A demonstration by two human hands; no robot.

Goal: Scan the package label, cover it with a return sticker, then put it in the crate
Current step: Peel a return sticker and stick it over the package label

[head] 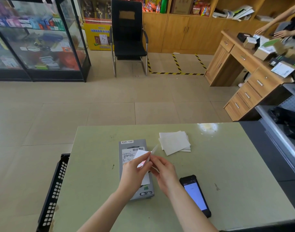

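A black perforated crate [54,191] stands against the left edge of the pale green surface [227,164]. Near mid-surface lies a grey package [129,147], flat, its white barcoded label [128,154] facing up; above it the left hand [135,171] and right hand [165,173] each pinch a white return sticker [140,154], grips clamped on it. Further right lies a scanner [195,195] with lit screen, toward the near edge, and a stack of white stickers [175,142] toward the far edge.
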